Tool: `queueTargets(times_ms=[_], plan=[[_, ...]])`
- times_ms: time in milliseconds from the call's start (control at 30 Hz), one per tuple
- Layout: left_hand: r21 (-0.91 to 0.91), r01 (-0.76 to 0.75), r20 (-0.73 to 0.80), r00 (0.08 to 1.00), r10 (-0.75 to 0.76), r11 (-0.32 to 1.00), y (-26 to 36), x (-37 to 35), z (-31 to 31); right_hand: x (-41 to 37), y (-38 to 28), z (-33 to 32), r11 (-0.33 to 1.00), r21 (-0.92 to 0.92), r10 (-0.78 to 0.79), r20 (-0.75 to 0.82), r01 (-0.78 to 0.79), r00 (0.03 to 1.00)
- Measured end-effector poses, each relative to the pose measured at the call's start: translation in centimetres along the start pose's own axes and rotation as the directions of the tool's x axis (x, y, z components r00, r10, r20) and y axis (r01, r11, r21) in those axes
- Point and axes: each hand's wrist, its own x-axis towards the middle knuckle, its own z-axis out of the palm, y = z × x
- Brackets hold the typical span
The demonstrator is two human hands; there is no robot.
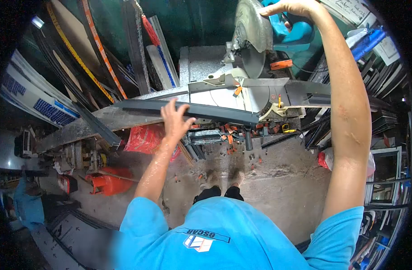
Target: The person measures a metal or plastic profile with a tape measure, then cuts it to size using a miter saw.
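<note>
A mitre saw [246, 58] stands on a bench, its round blade raised above the saw base. My right hand [292, 8] rests on top of the saw head near its blue handle, arm stretched up and fingers curled over it. A long dark metal profile [201, 110] lies across the saw base, running left past the bench. My left hand [175, 120] hovers with fingers spread just over the profile's left part; whether it touches is unclear.
A second dark profile [96, 126] slopes down off the bench at left. Long strips and boards [93, 54] lean on the wall behind. Orange and metal offcuts [228, 135] litter the floor under the saw. A red sack [145, 137] and an orange tool [109, 182] lie at left.
</note>
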Motion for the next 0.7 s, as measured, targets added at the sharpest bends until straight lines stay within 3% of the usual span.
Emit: queueTargets(times_ms=[67,133,200,267,333,400,433,467,533,600,667,700], plan=[[0.007,-0.043,0.119,0.992,0.042,0.999,1.4,0.3,1.6,-1.0,-1.0,0.1,0.994,-0.107,0.026,-0.005,-0.026,1.000],[-0.032,-0.069,0.118,0.990,0.073,0.997,1.0,0.7,2.7,-0.7,-0.1,0.1,0.992,-0.129,0.010,-0.065,-0.018,0.998],[-0.075,-0.189,0.179,0.963,0.200,0.979,-0.9,1.8,2.9,-1.2,-0.3,0.0,0.987,-0.161,0.009,0.011,-0.007,1.000],[-0.211,-0.285,0.230,0.915,0.330,0.935,-0.8,2.4,-0.6,0.0,1.7,0.3,0.982,-0.158,-0.091,0.067,0.101,0.994],[-0.273,-0.242,0.265,0.911,0.315,0.931,0.5,2.3,-5.2,-0.8,1.4,0.7,0.994,-0.105,0.026,-0.063,-0.033,0.998],[-0.303,-0.274,0.158,0.930,0.332,0.912,0.9,2.3,-9.0,2.9,3.2,0.7,0.905,-0.360,-0.196,0.124,0.228,0.973],[-0.356,-0.269,0.054,0.950,0.308,0.895,0.4,2.5,-10.3,-4.3,-0.6,-0.5,0.989,-0.143,0.033,0.081,-0.021,0.996],[-0.411,-0.265,-0.047,0.962,0.270,0.872,-0.2,2.8,-11.8,-1.7,0.7,0.4,0.984,-0.168,0.054,-0.011,-0.055,0.998],[-0.503,-0.266,-0.217,0.960,0.178,0.822,-1.6,3.4,-15.8,-1.1,1.3,0.5,0.994,-0.101,0.048,0.018,-0.046,0.999],[-0.430,-0.132,-0.249,0.968,0.023,0.893,-10.3,2.1,-18.5,0.2,1.8,0.7,0.990,-0.138,0.044,0.031,-0.040,0.999],[-0.323,0.071,-0.493,0.839,-0.232,0.944,-11.8,2.1,-21.7,-0.2,1.7,0.8,0.992,-0.092,0.095,0.098,-0.086,0.991],[-0.319,0.074,-0.498,0.835,-0.234,0.945,-10.7,1.7,-22.8,-0.9,1.5,0.8,0.991,-0.049,0.126,0.103,-0.121,0.987]])
